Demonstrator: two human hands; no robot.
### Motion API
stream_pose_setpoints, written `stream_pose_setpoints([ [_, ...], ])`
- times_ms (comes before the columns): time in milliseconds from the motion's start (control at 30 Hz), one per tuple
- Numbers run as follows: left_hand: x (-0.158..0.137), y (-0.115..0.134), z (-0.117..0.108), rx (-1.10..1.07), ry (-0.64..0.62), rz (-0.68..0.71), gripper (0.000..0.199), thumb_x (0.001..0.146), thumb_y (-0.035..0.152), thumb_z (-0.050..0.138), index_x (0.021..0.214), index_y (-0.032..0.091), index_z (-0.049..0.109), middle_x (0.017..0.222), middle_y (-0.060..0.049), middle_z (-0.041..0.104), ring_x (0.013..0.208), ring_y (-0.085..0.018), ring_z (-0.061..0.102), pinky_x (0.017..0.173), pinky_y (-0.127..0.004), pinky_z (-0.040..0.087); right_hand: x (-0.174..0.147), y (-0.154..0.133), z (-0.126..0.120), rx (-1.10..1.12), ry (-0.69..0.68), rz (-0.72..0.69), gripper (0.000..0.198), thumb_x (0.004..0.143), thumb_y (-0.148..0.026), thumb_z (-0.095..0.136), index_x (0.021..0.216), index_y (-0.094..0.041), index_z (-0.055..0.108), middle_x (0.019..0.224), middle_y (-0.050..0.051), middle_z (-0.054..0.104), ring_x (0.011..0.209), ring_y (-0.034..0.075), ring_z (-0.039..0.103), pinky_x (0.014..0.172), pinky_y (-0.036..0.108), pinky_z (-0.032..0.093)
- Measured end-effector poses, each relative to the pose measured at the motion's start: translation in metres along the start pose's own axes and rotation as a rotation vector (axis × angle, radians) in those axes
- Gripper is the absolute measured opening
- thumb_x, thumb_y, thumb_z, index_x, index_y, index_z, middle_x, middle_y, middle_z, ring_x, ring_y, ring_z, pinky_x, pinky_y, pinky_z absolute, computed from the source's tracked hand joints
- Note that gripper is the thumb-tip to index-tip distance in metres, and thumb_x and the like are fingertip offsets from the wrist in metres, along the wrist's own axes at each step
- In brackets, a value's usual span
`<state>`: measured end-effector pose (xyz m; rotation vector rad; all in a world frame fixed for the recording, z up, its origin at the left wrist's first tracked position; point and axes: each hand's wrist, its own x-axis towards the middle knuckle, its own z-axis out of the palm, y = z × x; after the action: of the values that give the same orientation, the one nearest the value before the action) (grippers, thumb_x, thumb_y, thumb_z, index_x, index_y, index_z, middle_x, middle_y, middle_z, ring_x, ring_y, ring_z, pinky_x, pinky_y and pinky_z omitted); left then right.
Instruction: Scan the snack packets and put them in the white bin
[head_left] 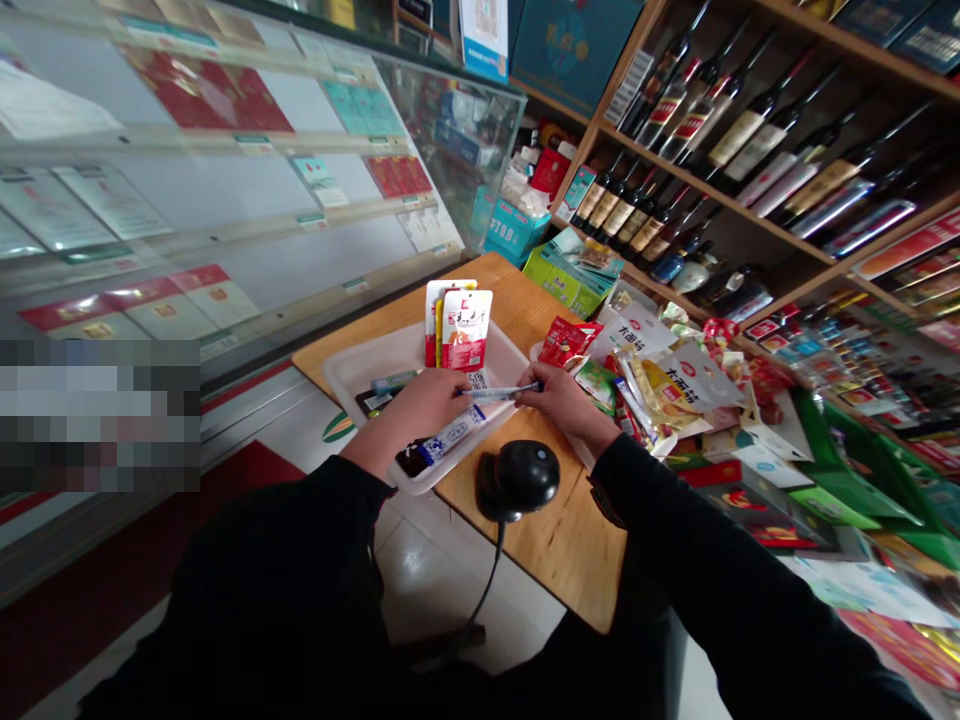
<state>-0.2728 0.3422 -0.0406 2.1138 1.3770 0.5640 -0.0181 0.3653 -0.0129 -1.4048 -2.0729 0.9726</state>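
My left fingers [452, 381] and right fingers [535, 382] grasp opposite ends of one packet [499, 392], its print too small to read, over the edge of the tray [357, 364], whose inside is partly hidden, though at least two pouches [466, 332] stand there and one scanner [529, 474] sits beside it on the surface [576, 555].

The slim packet [501, 391] looks like smooth plastic film, the upright pouches [466, 330] like glossier film, and the tray [390, 360] like smooth, pale plastic. Varnished-looking, smooth wood makes the tabletop [577, 545], under a shiny black plastic scanner [529, 475]. Sleeves [675, 510] are matt cloth; far right, glass bottles [757, 140] gleam on wooden shelves [836, 272].
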Motion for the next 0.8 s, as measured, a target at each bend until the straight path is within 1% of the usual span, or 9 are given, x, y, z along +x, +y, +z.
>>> stream_pose_setpoints([
  [67, 0.0, 0.006, 0.002, 0.011, 0.042, 0.043, 0.024, 0.093, 0.035, 0.057, 0.088, 0.02, 0.075, 0.08, -0.006, 0.073, 0.071, -0.019, 0.063, 0.064, -0.03, 0.039, -0.009, 0.002, -0.002, 0.045, 0.025, 0.035, 0.017, 0.077, -0.032, 0.072, 0.082, -0.02, 0.061, 0.073, -0.001, 0.066, 0.067, 0.015, 0.056, 0.066, 0.028, 0.043],
  [133, 0.0, 0.012, 0.005, 0.013, 0.087, 0.08, 0.023, 0.094, 0.033, 0.058, 0.087, 0.02, 0.074, 0.08, -0.006, 0.073, 0.071, -0.019, 0.063, 0.064, -0.03, 0.039, -0.018, 0.003, -0.006, 0.043, 0.058, 0.069, 0.019, 0.077, -0.034, 0.072, 0.084, -0.02, 0.061, 0.072, -0.001, 0.066, 0.067, 0.016, 0.057, 0.066, 0.028, 0.044],
  [300, 0.001, 0.025, 0.014, 0.047, 0.132, 0.147, 0.017, 0.094, 0.029, 0.06, 0.086, 0.019, 0.072, 0.083, -0.006, 0.073, 0.074, -0.018, 0.065, 0.065, -0.029, 0.04, -0.035, 0.016, -0.014, -0.03, 0.095, 0.051, 0.023, 0.082, -0.04, 0.069, 0.087, -0.018, 0.068, 0.083, 0.002, 0.069, 0.075, 0.017, 0.059, 0.07, 0.029, 0.045],
  [433, 0.004, 0.03, 0.023, 0.064, 0.111, 0.2, 0.017, 0.095, 0.029, 0.059, 0.088, 0.018, 0.072, 0.086, -0.008, 0.073, 0.08, -0.02, 0.066, 0.069, -0.03, 0.043, -0.044, 0.032, -0.013, -0.013, 0.139, 0.071, 0.022, 0.084, -0.039, 0.068, 0.087, -0.018, 0.07, 0.08, 0.001, 0.069, 0.073, 0.016, 0.059, 0.07, 0.029, 0.044],
  [633, 0.006, 0.036, 0.033, 0.108, 0.078, 0.246, 0.017, 0.094, 0.021, 0.055, 0.094, 0.018, 0.072, 0.092, -0.008, 0.074, 0.088, -0.021, 0.067, 0.078, -0.031, 0.047, -0.058, 0.042, -0.002, -0.17, 0.243, 0.121, 0.016, 0.083, -0.035, 0.067, 0.085, -0.019, 0.07, 0.075, -0.001, 0.066, 0.066, 0.015, 0.054, 0.063, 0.027, 0.039],
  [800, 0.006, 0.039, 0.035, 0.131, 0.072, 0.242, 0.019, 0.093, 0.018, 0.054, 0.093, 0.018, 0.073, 0.092, -0.008, 0.074, 0.087, -0.021, 0.067, 0.078, -0.031, 0.047, -0.064, 0.048, 0.005, -0.312, 0.304, 0.063, 0.01, 0.083, -0.026, 0.061, 0.083, -0.019, 0.067, 0.076, 0.001, 0.067, 0.068, 0.016, 0.055, 0.066, 0.028, 0.04],
])
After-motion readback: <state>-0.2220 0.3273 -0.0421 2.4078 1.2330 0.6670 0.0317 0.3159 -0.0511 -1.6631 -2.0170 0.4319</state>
